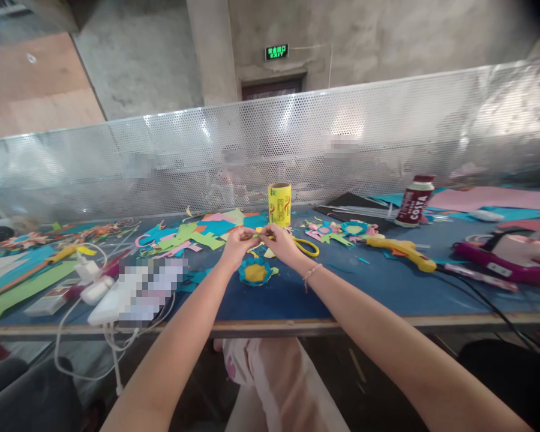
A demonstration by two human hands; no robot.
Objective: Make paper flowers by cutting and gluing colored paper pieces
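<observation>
Together, left hand (239, 245) and right hand (279, 241) pinch a small greenish piece (257, 236)

Both hands are closed at the fingertips around the piece, which is mostly hidden, over the blue tabletop (274, 306). Just nearer the person lies a paper flower (255, 273), yellow-centred with a blue frilled rim. Beyond the hands, a yellow roll (279, 204) stands upright. Paper scraps (211, 238) spread beyond the left hand; a yellow loop handle (317, 248) lies beside the right.

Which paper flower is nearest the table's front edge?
The blue, yellow-centred paper flower, just below the left hand in the picture; its lookalike and the pink flower lie farther back, rightward.
</observation>
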